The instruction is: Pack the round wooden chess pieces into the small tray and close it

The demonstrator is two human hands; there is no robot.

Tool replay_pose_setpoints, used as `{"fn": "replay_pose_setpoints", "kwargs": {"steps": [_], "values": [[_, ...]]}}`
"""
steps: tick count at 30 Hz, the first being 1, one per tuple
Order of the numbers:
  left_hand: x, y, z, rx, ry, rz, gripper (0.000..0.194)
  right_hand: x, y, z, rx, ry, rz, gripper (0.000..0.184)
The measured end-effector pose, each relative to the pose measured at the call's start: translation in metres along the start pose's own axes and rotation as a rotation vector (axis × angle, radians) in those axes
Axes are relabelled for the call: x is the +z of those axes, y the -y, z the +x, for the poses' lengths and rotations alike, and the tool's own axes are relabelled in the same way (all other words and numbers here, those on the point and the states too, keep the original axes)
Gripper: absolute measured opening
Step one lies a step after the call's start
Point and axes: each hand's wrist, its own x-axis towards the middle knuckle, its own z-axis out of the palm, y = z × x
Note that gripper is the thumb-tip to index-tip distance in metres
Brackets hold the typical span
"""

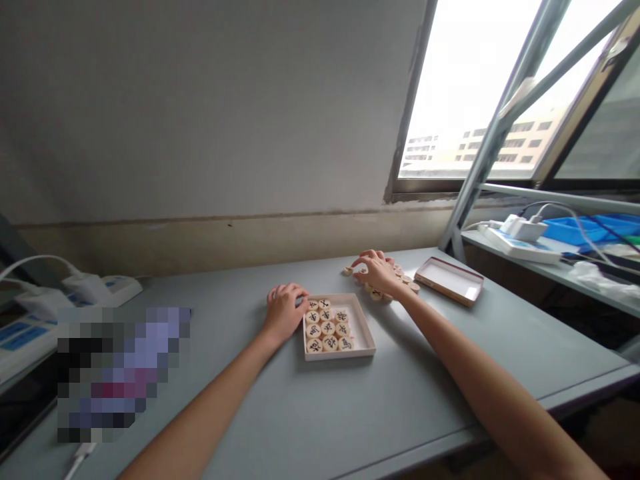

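Note:
An open white box [369, 333] on the grey table holds rows of round wooden Chinese chess pieces [327, 328] with dark characters, its right side showing bare bottom. My left hand [286, 310] rests against the box's left edge, fingers loosely bent and the thumb side at the rim. Beyond the box, my right hand [376, 272] hangs over a group of loose chess pieces [376, 293], with thumb and fingers apart. One piece shows between thumb and index finger; whether they touch it I cannot tell. Another loose piece [347, 271] lies just left of that hand.
A shallow box lid [450, 280] lies at the back right. At left are a pixelated object [135, 367] and a power strip [123, 290] with white chargers. A metal frame [473, 187] stands by the window, beside a shelf with another power strip [523, 247] and blue trays [575, 229].

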Motion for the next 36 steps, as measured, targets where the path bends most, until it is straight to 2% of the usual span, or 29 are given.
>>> {"fn": "replay_pose_setpoints", "kwargs": {"steps": [3, 8, 14, 18, 21, 24, 27, 30, 31, 34, 36], "values": [[0.000, 0.000, 0.001, -0.001, 0.008, 0.005, 0.020, 0.001, 0.001, 0.000, -0.082, 0.015, -0.007, 0.037], [0.000, -0.001, 0.000, 0.004, 0.001, 0.004, 0.021, 0.000, 0.003, -0.001, -0.162, 0.149, 0.008, 0.029], [-0.003, -0.002, -0.001, -0.015, -0.013, 0.010, 0.020, 0.001, -0.006, -0.002, -0.136, 0.130, 0.077, 0.024], [-0.002, -0.003, -0.004, -0.019, 0.010, 0.022, 0.020, 0.006, -0.005, -0.003, -0.134, 0.174, 0.153, 0.030], [-0.008, -0.006, -0.005, -0.018, -0.026, 0.064, 0.022, 0.007, 0.002, -0.006, -0.189, 0.138, 0.156, 0.034], [-0.036, -0.003, -0.004, -0.012, -0.089, 0.195, 0.025, 0.003, 0.011, -0.010, -0.252, 0.085, 0.142, 0.033], [-0.087, 0.020, -0.015, -0.087, -0.150, 0.354, 0.025, -0.002, 0.017, -0.012, -0.318, 0.023, 0.164, 0.030], [-0.137, 0.066, -0.056, -0.289, -0.206, 0.525, 0.031, -0.004, 0.019, -0.013, -0.385, -0.006, 0.219, 0.027], [-0.148, 0.083, -0.074, -0.380, -0.186, 0.586, 0.035, -0.004, 0.019, -0.013, -0.408, -0.005, 0.239, 0.026], [-0.165, 0.128, -0.128, -0.745, -0.112, 0.700, 0.058, -0.001, 0.020, -0.013, -0.456, 0.000, 0.282, 0.025], [-0.166, 0.146, -0.151, -0.843, -0.112, 0.718, 0.066, 0.000, 0.021, -0.014, -0.474, -0.002, 0.296, 0.025]]}}
